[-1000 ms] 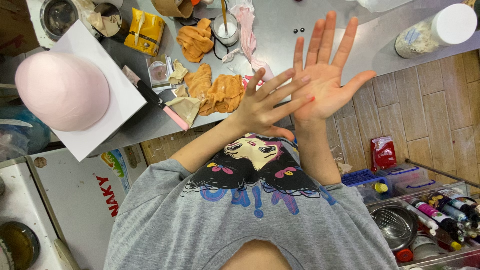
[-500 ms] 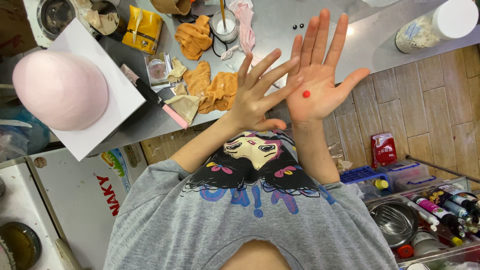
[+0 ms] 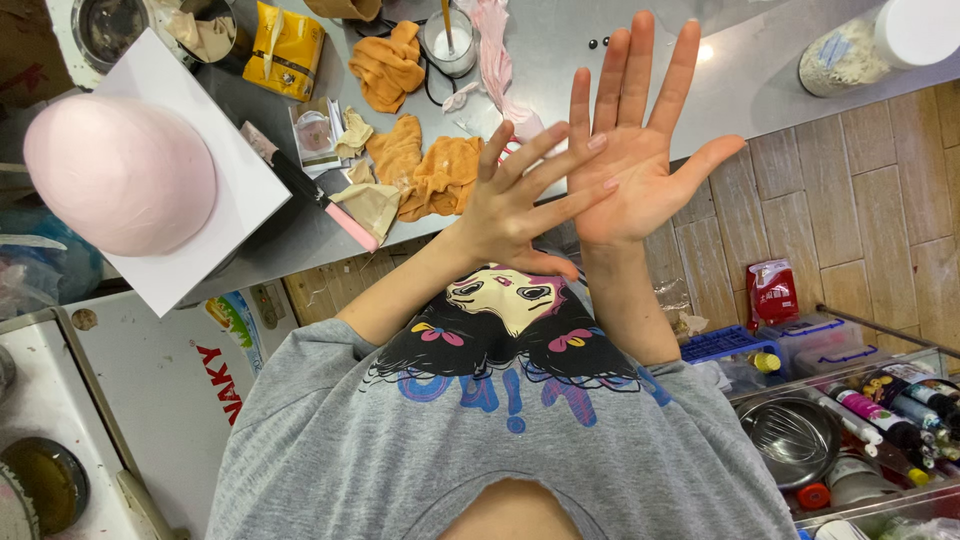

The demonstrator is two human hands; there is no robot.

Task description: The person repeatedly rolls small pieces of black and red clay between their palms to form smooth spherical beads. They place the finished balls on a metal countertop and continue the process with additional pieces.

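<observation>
Since the earlier frame the right hand (image 3: 640, 160) has been rising slightly, and its palm is now showing no red dot. It is spreading open, palm toward the camera, fingers apart, holding nothing. The left hand (image 3: 515, 205) is crossing in front of it, fingers splayed, its fingertips touching the right palm; it is gripping nothing. Behind the hands, orange dough pieces (image 3: 430, 170) are lying on the steel counter (image 3: 760, 70). Farther left, a pink dome (image 3: 120, 170) is sitting on a white board (image 3: 235, 195).
</observation>
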